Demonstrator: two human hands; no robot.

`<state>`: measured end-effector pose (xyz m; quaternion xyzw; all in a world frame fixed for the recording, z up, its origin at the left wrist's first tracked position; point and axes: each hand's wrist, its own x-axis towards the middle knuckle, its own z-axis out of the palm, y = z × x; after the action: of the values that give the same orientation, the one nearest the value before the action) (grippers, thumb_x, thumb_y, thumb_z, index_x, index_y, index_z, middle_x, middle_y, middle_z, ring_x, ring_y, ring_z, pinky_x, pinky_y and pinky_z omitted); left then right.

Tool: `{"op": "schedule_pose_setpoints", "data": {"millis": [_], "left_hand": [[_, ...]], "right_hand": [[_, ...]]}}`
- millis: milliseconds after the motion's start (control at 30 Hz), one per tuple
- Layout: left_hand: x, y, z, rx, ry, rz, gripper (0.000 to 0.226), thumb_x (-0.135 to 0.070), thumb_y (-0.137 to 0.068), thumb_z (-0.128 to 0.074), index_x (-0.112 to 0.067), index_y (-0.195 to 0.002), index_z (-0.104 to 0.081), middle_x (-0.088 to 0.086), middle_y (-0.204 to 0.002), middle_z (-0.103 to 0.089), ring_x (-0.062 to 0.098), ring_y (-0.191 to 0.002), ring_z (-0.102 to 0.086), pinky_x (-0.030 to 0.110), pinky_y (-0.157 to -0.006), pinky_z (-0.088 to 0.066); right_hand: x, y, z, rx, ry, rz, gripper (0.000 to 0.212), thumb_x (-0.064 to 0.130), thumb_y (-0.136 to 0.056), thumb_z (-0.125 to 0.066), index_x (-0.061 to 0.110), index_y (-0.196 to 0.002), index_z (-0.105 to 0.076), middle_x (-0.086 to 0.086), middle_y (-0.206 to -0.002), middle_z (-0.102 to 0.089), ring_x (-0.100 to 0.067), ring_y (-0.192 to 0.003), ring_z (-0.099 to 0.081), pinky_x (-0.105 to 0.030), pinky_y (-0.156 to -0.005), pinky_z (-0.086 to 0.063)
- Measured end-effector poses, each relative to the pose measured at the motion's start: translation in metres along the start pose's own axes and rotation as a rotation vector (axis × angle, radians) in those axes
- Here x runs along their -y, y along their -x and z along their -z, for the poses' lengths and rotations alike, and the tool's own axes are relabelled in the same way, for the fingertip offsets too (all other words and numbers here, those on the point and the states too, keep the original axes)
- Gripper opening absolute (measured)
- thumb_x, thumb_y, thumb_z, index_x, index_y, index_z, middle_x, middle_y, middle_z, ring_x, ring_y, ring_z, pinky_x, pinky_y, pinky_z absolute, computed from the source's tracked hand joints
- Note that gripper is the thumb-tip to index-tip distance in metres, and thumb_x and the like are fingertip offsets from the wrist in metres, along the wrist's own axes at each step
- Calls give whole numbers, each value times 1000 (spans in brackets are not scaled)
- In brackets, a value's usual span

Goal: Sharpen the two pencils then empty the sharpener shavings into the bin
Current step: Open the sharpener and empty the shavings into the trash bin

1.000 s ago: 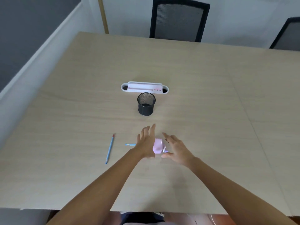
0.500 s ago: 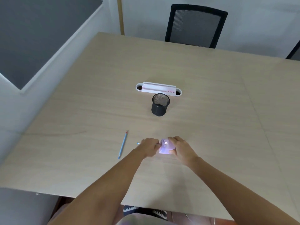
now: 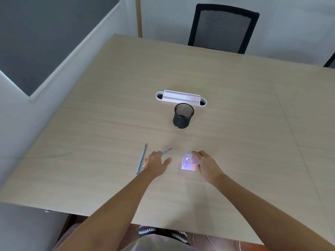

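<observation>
Gripping a pale pink pencil sharpener (image 3: 188,162) from its right side, the right hand (image 3: 204,164) has its fingers curled over the top and the thumb against the near edge, with the sharpener resting on the light wooden table (image 3: 235,115). Just left of it the left hand (image 3: 156,163) lies over a blue pencil (image 3: 166,152), whose red-tipped end pokes out beyond the knuckles and points toward the far right; the fingers look bent down onto the pencil, but whether they actually pinch it I cannot tell. A second blue pencil (image 3: 141,158) lies flat on the table just left of that hand, apart from it, its tip pointing away from the person. Farther back, near the table's middle, a black mesh bin (image 3: 183,115) stands upright, and directly behind it sits a long white desk organiser (image 3: 181,97) with pink markings. A black mesh-backed chair (image 3: 223,29) stands at the far edge
</observation>
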<state>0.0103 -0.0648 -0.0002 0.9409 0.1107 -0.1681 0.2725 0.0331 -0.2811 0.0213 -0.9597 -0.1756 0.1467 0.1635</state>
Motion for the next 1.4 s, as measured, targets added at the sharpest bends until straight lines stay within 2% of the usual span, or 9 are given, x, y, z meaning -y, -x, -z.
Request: {"op": "schedule_pose_setpoints", "data": {"millis": [67,133,267,333,533,1067,1167,1267,1400], "left_hand": [[2,2,-2,-30,70,94,30,-22,-98,-41,-4,-121,-47,14,-119,-53,29,-111,-52,33,-89,-43],[8,6,0,-127,266,212,27,-12,-98,-37,-7,-123,-47,6,-119,-54,20,-109,-53,25,-81,-43],[20,3,1,-200,234,201,19,3,-89,-43,-7,-84,-59,12,-84,-59,28,-80,-57,35,-71,-50],[24,-3,0,-217,243,239,22,7,-85,-43,-3,-77,-61,18,-79,-61,31,-76,-58,32,-61,-45],[28,-3,1,-228,241,377,21,-3,-87,-49,-8,-93,-68,15,-93,-67,34,-84,-64,34,-61,-47],[31,-9,-4,-224,257,430,17,-9,-81,-60,-8,-97,-67,15,-94,-68,34,-86,-65,40,-70,-56],[29,-8,-5,-262,368,352,14,-7,-78,-64,-9,-91,-69,13,-91,-70,32,-87,-65,37,-72,-55],[18,0,-2,-276,550,181,8,-6,-77,-69,-9,-84,-71,10,-81,-74,20,-75,-67,24,-68,-48],[5,11,9,-160,785,90,10,-6,-79,-66,-13,-74,-70,3,-66,-68,15,-63,-61,34,-68,-54]], "right_hand": [[0,2,0,-10,-6,-8,44,7,-82,-60,10,-125,-49,-13,-111,-55,-32,-88,-58,-33,-74,-47],[2,3,-1,-8,-11,-14,46,6,-82,-60,10,-126,-48,-13,-113,-55,-32,-89,-58,-34,-75,-48],[3,2,0,-14,-6,-22,46,6,-82,-60,12,-126,-48,-12,-112,-54,-31,-88,-57,-33,-74,-47],[3,2,-1,-16,-13,-25,47,5,-82,-60,11,-127,-48,-12,-112,-54,-31,-88,-57,-34,-74,-47],[2,3,-2,-27,-26,-23,48,6,-83,-60,10,-129,-47,-13,-114,-54,-31,-90,-57,-33,-76,-47],[3,5,-3,-33,-55,-25,48,5,-82,-59,9,-128,-47,-14,-113,-53,-32,-89,-57,-37,-76,-49],[1,4,-3,-13,-55,-27,47,9,-83,-60,9,-127,-46,-13,-111,-53,-32,-88,-56,-37,-75,-50],[1,2,1,43,-45,-40,45,30,-81,-61,10,-119,-48,-11,-102,-56,-31,-87,-54,-35,-76,-48],[9,-4,18,-69,-317,-150,59,40,-84,-59,9,-132,-46,-10,-129,-52,-27,-118,-49,-29,-93,-38]]}}
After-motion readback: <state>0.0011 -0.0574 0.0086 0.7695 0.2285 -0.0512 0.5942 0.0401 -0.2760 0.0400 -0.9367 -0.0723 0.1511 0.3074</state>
